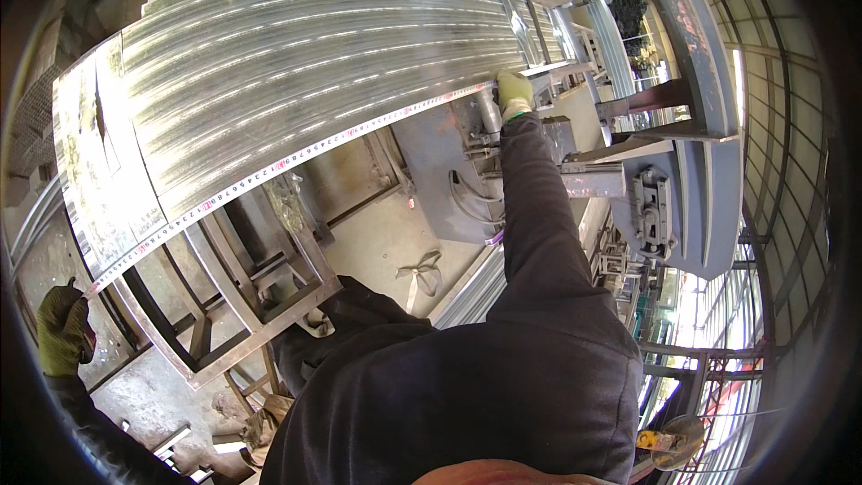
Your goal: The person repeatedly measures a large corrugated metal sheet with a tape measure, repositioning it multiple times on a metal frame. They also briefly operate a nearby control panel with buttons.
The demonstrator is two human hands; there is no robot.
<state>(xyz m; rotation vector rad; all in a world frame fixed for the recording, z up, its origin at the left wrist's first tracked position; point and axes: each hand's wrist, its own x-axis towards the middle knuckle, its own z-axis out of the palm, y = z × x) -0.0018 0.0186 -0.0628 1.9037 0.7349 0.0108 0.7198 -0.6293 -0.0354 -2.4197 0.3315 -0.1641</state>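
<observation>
Measuring tape (310, 152) runs taut between two gloved hands, its pale printed blade lying along the near edge of a broad stack of ribbed metal lengths (314, 63). At the lower-left end, the left hand (61, 329) has its fingers curled in around the tape's end; a dark reddish bit shows at the palm, perhaps the case. At the upper-right end, the right hand (514, 94) is bunched where the blade meets it, though whether its fingertips pinch the blade or press it to the metal I cannot tell. The blade looks light, thin and springy, likely to buckle or twist if slackened and to slide easily on that smooth metal; the end in the palm and the flat of the blade seem the best holds, rather than its edges. Beneath, near the legs, stands a steel frame (267, 334); a loose strap (420, 274) lies beyond.
</observation>
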